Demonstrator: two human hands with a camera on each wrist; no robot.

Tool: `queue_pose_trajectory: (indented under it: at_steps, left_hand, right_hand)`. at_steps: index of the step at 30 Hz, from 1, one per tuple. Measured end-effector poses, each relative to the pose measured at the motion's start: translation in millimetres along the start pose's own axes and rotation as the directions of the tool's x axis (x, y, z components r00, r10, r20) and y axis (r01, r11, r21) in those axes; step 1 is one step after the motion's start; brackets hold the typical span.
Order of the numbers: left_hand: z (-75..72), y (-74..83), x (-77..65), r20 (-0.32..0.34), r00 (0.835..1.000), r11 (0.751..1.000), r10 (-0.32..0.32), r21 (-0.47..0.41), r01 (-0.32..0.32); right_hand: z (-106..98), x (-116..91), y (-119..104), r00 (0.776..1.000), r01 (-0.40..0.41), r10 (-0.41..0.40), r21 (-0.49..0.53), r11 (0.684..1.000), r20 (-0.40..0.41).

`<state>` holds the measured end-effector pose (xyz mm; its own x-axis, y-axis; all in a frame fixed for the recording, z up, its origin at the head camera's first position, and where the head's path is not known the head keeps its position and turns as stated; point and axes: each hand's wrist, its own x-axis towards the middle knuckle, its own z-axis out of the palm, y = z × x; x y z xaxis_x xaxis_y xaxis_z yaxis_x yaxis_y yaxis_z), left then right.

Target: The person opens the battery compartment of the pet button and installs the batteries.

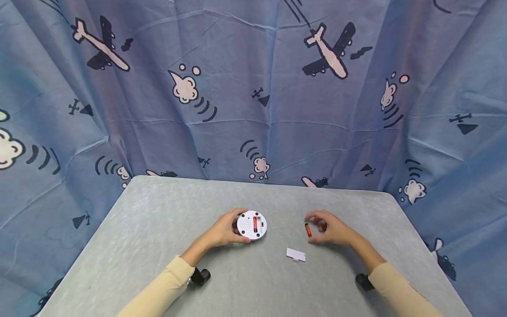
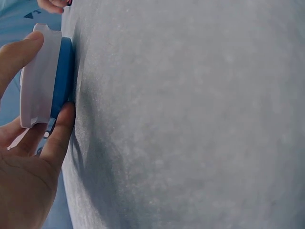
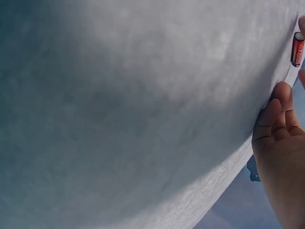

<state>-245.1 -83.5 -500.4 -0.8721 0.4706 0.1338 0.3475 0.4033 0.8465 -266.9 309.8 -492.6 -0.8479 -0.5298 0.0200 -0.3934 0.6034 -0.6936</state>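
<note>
Device (image 1: 246, 225) in left hand (image 1: 225, 230), loose battery (image 1: 308, 230) framed by right hand (image 1: 332, 229)

Round white device over the middle of the tabletop (image 1: 178, 204), left of the loose battery. Upward face: cluster of small holes, four dark spots near the rim, uncovered compartment with one orange-red seated battery (image 1: 255, 224). Left wrist view shows a blue lower part facing the tabletop; resting on it or just above, cannot tell.

Left hand: grip curled about the device, pinching its rim. Thumb on the near side, fingers round the far and left sides; one finger reaches low, along the blue part.

Right hand: grip spread in a curve, thumb by the near end of the loose battery, index finger by its far end. Slim gaps show at both ends in the right wrist view, where the frame edge cuts off part of the hand. Battery black and orange-red, lying at a slant.

White cover (image 1: 295, 254) flat on the tabletop, between the hands and nearer the person, small tab pointing the person's way. Apart from both hands.

Farther out: pale yellow sleeves (image 1: 158, 286), a dark fitting (image 1: 200, 277) at the left wrist. Tabletop pale grey, mottled. Blue cloth (image 1: 233, 92) behind, creased, printed with airplanes and clouds.
</note>
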Motion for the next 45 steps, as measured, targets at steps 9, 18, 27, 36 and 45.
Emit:
queue_pose_trajectory:
  at_steps: [9, 18, 27, 36, 45]
  left_hand:
    - [0.2, -0.4, -0.9, 0.001, 1.0, 1.0, 0.004, 0.002, -0.004]
    - [0.2, -1.0, -0.2, 0.003, 1.0, 1.0, 0.005, 0.019, -0.005]
    - [0.1, -0.4, -0.9, -0.005, 1.0, 0.999, 0.009, 0.04, -0.008]
    - [-0.7, 1.8, -0.3, -0.001, 1.0, 0.998, 0.007, 0.058, -0.007]
    - [0.5, 1.6, -0.6, 0.001, 1.0, 0.998, 0.011, 0.062, -0.011]
  right_hand:
    - [0.3, 1.4, -0.5, 1.0, 0.007, -0.008, 0.024, 1.0, 0.005]
    - [3.0, 2.5, -0.9, 1.0, -0.027, 0.027, 0.026, 0.999, -0.011]
    - [8.6, 9.1, -16.5, 1.0, 0.004, -0.003, 0.059, 0.998, -0.009]
    - [19.0, 26.7, -35.1, 0.998, 0.051, -0.046, 0.101, 0.994, -0.047]
    - [32.7, 40.8, -50.6, 0.992, 0.119, -0.113, 0.131, 0.984, -0.051]
